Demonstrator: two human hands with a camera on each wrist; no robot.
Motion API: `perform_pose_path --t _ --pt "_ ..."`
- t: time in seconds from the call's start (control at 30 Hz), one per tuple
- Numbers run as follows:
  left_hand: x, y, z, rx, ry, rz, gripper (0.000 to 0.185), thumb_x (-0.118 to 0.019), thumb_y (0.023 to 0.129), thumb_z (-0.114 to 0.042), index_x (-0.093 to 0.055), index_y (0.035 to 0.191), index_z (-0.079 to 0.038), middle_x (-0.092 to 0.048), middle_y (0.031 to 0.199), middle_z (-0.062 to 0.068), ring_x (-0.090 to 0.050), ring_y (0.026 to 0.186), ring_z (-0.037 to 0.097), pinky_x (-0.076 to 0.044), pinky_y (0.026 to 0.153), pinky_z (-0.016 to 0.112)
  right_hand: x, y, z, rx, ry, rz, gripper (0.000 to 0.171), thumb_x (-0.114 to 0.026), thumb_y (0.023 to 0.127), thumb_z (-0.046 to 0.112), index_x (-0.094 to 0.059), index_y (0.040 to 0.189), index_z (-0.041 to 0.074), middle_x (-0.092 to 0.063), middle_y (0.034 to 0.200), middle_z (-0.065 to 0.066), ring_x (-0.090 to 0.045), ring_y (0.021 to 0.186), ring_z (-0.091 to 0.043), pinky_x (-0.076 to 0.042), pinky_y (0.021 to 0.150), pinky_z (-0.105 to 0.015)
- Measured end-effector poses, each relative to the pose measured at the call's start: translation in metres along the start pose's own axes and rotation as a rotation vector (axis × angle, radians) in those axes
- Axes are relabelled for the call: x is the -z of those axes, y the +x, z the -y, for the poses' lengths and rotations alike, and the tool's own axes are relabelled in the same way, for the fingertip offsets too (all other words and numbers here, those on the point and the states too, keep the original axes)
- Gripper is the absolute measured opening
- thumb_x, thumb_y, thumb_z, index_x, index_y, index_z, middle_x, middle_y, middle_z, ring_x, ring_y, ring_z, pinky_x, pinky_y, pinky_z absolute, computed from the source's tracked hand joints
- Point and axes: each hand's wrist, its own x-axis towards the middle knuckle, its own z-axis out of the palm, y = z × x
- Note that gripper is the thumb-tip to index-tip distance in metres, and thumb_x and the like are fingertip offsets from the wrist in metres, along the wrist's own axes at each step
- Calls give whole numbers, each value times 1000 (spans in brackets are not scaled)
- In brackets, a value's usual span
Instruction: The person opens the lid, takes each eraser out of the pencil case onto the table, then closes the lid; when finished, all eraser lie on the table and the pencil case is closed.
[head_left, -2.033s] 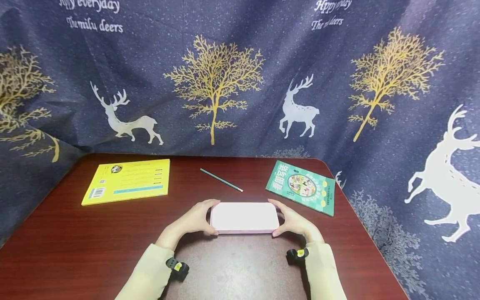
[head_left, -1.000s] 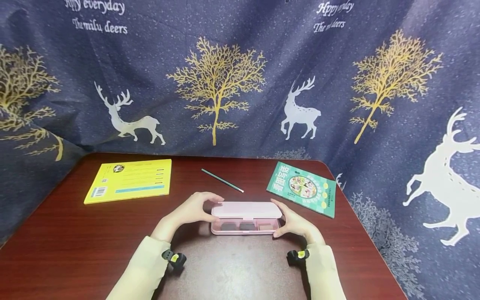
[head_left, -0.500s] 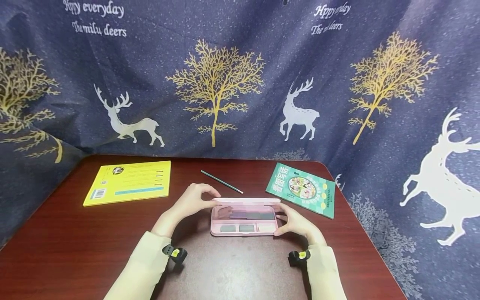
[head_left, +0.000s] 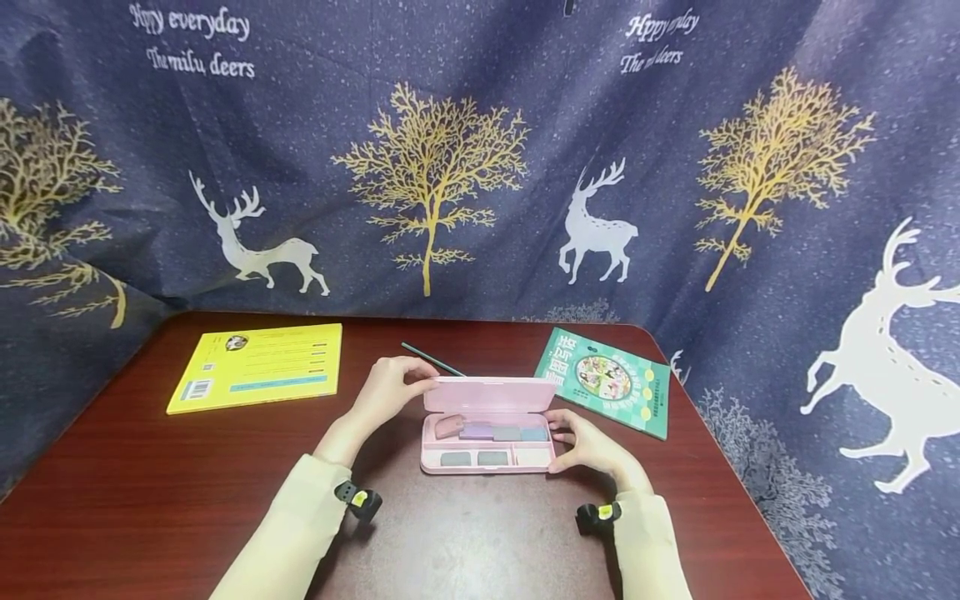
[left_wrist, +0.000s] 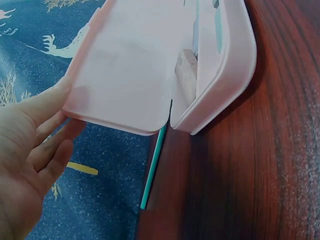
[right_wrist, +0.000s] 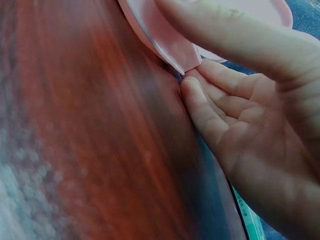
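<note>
A pink pencil case (head_left: 487, 468) lies on the table with its lid (head_left: 491, 394) raised and tilted back. Inside, the rear compartment holds several small blocks that look like erasers, among them a reddish one (head_left: 448, 427), a purple one (head_left: 476, 431) and a blue one (head_left: 534, 434). Two grey-green blocks (head_left: 492, 458) and a pale one sit in the front compartments. My left hand (head_left: 388, 392) pinches the lid's left corner; in the left wrist view the thumb lies on the lid's edge (left_wrist: 75, 75). My right hand (head_left: 592, 446) grips the case's right end, thumb at the front corner, fingers behind.
Behind the lid lies a green pencil (head_left: 431, 358), its near end hidden. A yellow book (head_left: 258, 367) is at the back left of the table, and a green book (head_left: 607, 379) at the back right, partly behind the lid. A patterned cloth (head_left: 480, 167) hangs beyond the table.
The lid, closed two seconds ago, has swung up and back, showing the blocks inside. My left hand has risen and moved back with it; my right hand has stayed at the case's right end.
</note>
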Motion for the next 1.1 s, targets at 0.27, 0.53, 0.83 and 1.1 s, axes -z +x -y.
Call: perform_pose_path --t 0.27,0.53,0.83,1.1 --pt "-4 3 5 -10 38 -64 17 -74 86 -12 -76 102 -5 -76 95 8 -71 95 26 -55 85 43 0 1 -2 23 -16 10 82 -84 74 9 -36 137 -11 -45 135 -30 -45 128 -48 -37 108 -55" --pt "-8 5 16 15 19 12 34 -71 85 -1 -69 119 -2 -71 113 16 -71 95 29 -56 85 43 1 0 -4 29 -11 13 80 -84 75 9 -37 137 -10 -45 135 -29 -44 129 -47 -35 108 -55" --pt "-19 4 29 88 53 131 56 -70 86 1 -53 139 -6 -65 121 18 -68 93 25 -55 79 36 1 -2 -2 15 -4 17 79 -84 75 10 -38 137 -9 -45 136 -29 -43 129 -47 -35 108 -58" --pt "-24 6 33 120 33 151 61 -70 84 5 -49 141 -3 -62 124 20 -66 92 25 -52 69 29 2 1 -7 20 -21 17 81 -84 74 10 -37 138 -9 -46 135 -28 -43 130 -45 -34 109 -57"
